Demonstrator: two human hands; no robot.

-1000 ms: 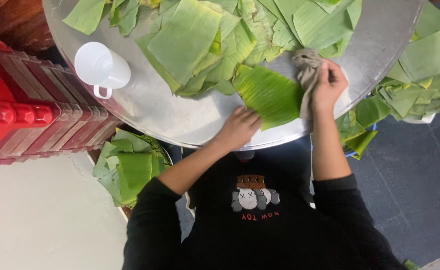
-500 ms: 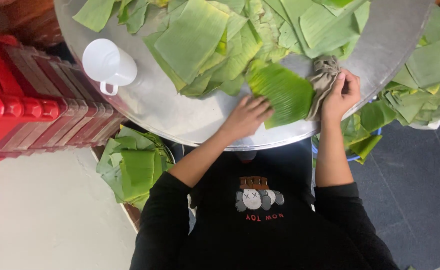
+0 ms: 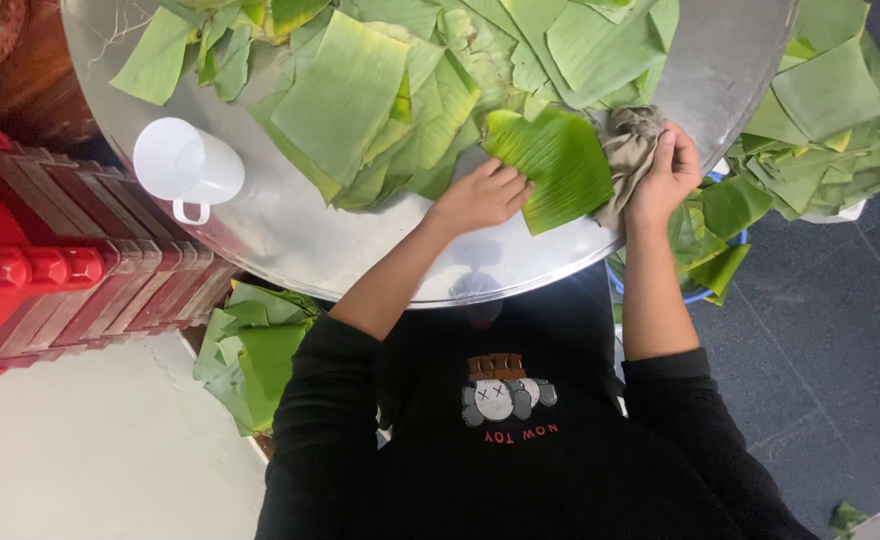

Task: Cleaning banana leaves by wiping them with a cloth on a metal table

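Pressing your left hand (image 3: pixel 482 196) flat, fingers spread, you pin the glossy green leaf (image 3: pixel 552 165) near the round metal table's (image 3: pixel 290 240) edge; your right hand (image 3: pixel 666 172) clutches a crumpled grey cloth (image 3: pixel 628 150) beside it.

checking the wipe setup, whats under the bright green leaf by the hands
The bright green leaf lies on the round metal table; the left hand presses its edge. Anything beneath it is covered.

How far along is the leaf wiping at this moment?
In hand: the left hand pins one banana leaf piece flat on the round metal table, while the right hand holds a grey cloth at its edge. Left: the big leaf pile behind. Which leaves are finished cannot be told.
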